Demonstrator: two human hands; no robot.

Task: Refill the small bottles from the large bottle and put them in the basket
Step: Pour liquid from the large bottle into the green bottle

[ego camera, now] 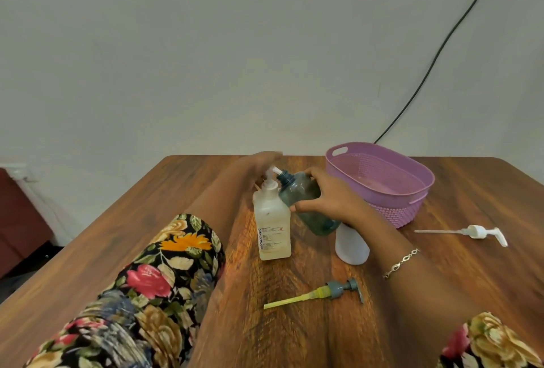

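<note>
Smoky translucent bottle (tilted), lattice-walled oval basket

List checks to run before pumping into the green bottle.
1. Big bottle upright on the table: ok.
2. Its pump spout at the green bottle mouth: ok.
3. Right hand grips the green bottle, tilted: ok.
4. Left hand on the pump: blurred, cannot tell.
5. Green bottle fill level: cannot tell.
6. Basket upright beside the right hand: ok.
</note>
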